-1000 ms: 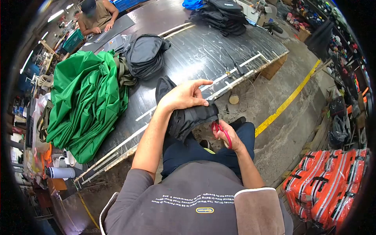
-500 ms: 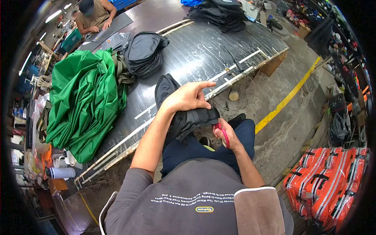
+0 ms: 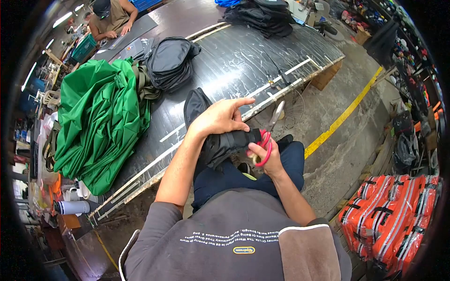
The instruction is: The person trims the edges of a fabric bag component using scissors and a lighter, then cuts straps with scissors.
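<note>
My left hand (image 3: 223,118) grips the upper edge of a black fabric piece (image 3: 229,144) with its thumb, its index finger stretched out to the right. The piece hangs at the table's front edge, over my lap, and a rounded black part (image 3: 196,106) of it shows left of the hand. In my right hand (image 3: 271,158) are scissors with red handles (image 3: 262,152). Their blades point up and to the right, beside the right end of the fabric. Whether they touch it, I cannot tell.
On the dark table (image 3: 229,70) lie green fabric (image 3: 101,122), black bags (image 3: 171,63) and another black pile (image 3: 260,18). A co-worker (image 3: 112,21) sits at the far left. A fan (image 3: 286,114) stands below the table edge. Orange packed bags (image 3: 389,215) lie at the right.
The scissors have come up from the fabric's right end, and their blades now show, pointing up. My right hand has turned and risen slightly. My left hand keeps its hold on the fabric.
</note>
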`<move>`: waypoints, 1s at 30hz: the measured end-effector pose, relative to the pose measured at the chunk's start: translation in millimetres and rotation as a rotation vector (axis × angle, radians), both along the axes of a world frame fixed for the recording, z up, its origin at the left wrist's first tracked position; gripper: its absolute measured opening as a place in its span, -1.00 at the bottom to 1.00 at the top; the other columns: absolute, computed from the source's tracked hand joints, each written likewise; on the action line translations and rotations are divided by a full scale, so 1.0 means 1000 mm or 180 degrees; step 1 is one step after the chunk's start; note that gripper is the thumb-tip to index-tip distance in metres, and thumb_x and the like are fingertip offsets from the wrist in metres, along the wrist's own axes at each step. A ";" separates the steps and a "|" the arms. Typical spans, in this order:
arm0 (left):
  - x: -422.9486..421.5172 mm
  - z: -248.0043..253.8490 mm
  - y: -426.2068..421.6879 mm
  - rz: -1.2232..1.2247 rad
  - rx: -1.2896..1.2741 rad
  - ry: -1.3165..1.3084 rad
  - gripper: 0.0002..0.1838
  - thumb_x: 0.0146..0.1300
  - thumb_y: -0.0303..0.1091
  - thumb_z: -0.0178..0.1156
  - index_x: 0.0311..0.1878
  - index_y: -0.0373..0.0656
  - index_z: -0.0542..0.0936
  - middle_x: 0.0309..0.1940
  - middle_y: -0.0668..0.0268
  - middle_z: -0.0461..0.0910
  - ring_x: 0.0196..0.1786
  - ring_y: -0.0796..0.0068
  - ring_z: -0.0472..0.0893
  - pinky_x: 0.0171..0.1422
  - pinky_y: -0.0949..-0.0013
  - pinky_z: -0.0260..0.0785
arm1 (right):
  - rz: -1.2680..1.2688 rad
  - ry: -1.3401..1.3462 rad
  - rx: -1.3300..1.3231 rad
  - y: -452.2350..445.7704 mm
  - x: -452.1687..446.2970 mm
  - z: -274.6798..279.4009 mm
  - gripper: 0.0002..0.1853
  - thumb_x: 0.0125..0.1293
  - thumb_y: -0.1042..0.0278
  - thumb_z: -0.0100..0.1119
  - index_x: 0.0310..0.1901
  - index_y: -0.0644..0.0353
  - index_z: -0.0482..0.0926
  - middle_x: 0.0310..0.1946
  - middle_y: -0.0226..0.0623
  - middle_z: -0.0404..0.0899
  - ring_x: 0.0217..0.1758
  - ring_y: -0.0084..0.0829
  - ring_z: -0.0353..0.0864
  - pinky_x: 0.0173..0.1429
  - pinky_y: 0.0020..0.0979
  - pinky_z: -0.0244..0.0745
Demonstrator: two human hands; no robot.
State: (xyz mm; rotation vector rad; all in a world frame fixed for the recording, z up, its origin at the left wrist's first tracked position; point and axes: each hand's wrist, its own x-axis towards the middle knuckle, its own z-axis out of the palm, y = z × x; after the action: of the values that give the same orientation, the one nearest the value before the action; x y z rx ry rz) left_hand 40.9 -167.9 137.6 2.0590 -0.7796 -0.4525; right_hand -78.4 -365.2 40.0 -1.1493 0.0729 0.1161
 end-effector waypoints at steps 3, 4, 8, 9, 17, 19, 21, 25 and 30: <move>-0.029 -0.002 -0.010 0.0906 -0.0415 -0.2515 -0.42 0.12 -0.40 0.58 0.23 -0.17 0.61 -0.56 0.32 0.60 -0.48 0.30 0.57 -0.26 0.31 0.42 | -0.0291 0.0048 0.0435 0.011 0.010 -0.010 -0.69 0.32 0.57 0.45 -0.01 0.14 0.51 -0.30 -0.46 0.64 -0.40 -0.59 0.66 -0.29 -0.50 0.66; -0.046 0.001 -0.014 0.1297 -0.0468 -0.3088 -0.61 0.12 -0.41 0.56 0.02 -0.18 0.69 -0.57 0.29 0.57 -0.50 0.19 0.56 -0.31 0.26 0.41 | -0.0358 0.0037 0.0540 0.012 0.015 -0.016 -0.68 0.32 0.57 0.45 0.00 0.14 0.51 -0.29 -0.46 0.63 -0.39 -0.58 0.67 -0.29 -0.49 0.68; -0.141 -0.018 -0.013 0.0264 0.0228 -0.0222 -0.45 0.45 0.11 0.26 -0.52 -0.15 0.63 -0.67 0.23 0.54 -0.55 0.14 0.57 -0.34 0.15 0.40 | -0.0327 0.0164 0.0528 0.016 0.018 -0.025 -0.61 0.29 0.56 0.48 0.01 0.11 0.45 -0.28 -0.51 0.48 -0.36 -0.59 0.66 -0.28 -0.40 0.75; -0.150 -0.047 -0.014 0.0135 0.0377 0.0569 -0.29 0.57 0.26 -0.01 -0.46 -0.14 0.73 -0.66 0.21 0.57 -0.50 0.06 0.58 -0.21 0.17 0.47 | -0.0333 0.0204 0.0548 0.019 0.017 -0.023 -0.62 0.29 0.55 0.48 -0.02 0.12 0.45 -0.28 -0.50 0.49 -0.36 -0.59 0.65 -0.26 -0.40 0.75; -0.131 -0.141 -0.015 0.1095 -0.2418 0.1351 -0.28 0.51 0.14 0.27 0.39 -0.35 0.49 0.13 0.22 0.64 0.16 0.47 0.58 0.23 0.27 0.44 | -0.0624 -0.0155 0.0432 0.030 0.020 -0.011 -0.62 0.30 0.54 0.48 0.04 0.15 0.49 -0.30 -0.44 0.62 -0.41 -0.53 0.71 -0.37 -0.50 0.61; -0.109 -0.137 -0.007 0.1880 -0.1660 0.0961 -0.43 0.51 -0.04 0.32 0.29 -0.38 0.57 -0.04 0.31 0.72 0.00 0.47 0.66 0.16 0.33 0.49 | -0.0530 -0.0036 0.0481 0.032 0.026 -0.003 -0.64 0.30 0.54 0.48 0.03 0.15 0.50 -0.29 -0.41 0.64 -0.40 -0.53 0.71 -0.36 -0.51 0.60; -0.090 -0.112 -0.015 0.2742 -0.1636 0.0548 -0.56 0.50 -0.19 0.33 0.19 -0.42 0.64 -0.06 0.29 0.75 -0.04 0.46 0.69 0.14 0.31 0.52 | -0.0437 -0.0094 0.0498 0.039 0.034 0.000 -0.67 0.31 0.53 0.48 0.00 0.15 0.52 -0.27 -0.36 0.69 -0.40 -0.53 0.71 -0.34 -0.53 0.59; -0.062 -0.074 -0.013 0.2848 -0.2533 -0.0608 -0.64 0.41 -0.35 0.39 0.15 -0.41 0.67 0.06 0.17 0.76 0.09 0.36 0.71 0.30 0.29 0.49 | -0.0328 -0.0229 0.0330 0.053 0.035 0.012 -0.73 0.38 0.43 0.48 -0.05 0.14 0.53 -0.36 -0.42 0.65 -0.43 -0.58 0.66 -0.36 -0.55 0.55; -0.046 -0.064 0.013 0.2352 -0.3166 0.0204 -0.57 0.40 -0.38 0.36 0.26 -0.39 0.62 0.22 0.17 0.67 0.23 0.37 0.62 0.40 0.29 0.42 | 0.0531 -0.0277 -0.0010 0.031 0.027 -0.037 -0.70 0.52 0.14 0.38 -0.09 0.16 0.49 -0.38 -0.45 0.56 -0.43 -0.64 0.55 -0.31 -0.54 0.50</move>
State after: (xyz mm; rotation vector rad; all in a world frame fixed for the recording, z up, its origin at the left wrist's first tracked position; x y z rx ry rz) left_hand -5.5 -154.6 73.3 1.2262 -0.0858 0.2626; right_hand -51.2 -334.2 2.7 -1.1613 -0.1002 0.2135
